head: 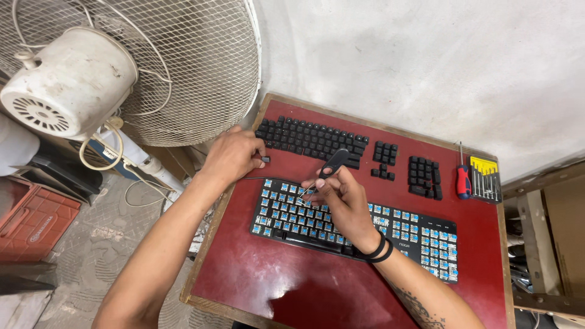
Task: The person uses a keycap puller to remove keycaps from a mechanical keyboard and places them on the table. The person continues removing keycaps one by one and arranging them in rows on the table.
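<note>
A black keyboard [420, 234] with its keycaps off and blue switches bared lies on a red table [256, 280]. Removed black keycaps [311, 139] are laid out in rows beyond it, with smaller groups [425, 176] to the right. My right hand [344, 201] hovers over the keyboard's upper left and holds a black keycap puller [332, 163], its wire end pointing down at the switches. My left hand [234, 155] rests at the table's left edge and pinches a single black keycap [265, 159] beside the laid-out rows.
A red-handled screwdriver [463, 180] and a set of small screwdrivers [485, 178] lie at the table's right. A white fan [109, 67] stands at the left, close to the table corner. A grey wall [426, 61] is behind. A red crate [33, 222] sits on the floor.
</note>
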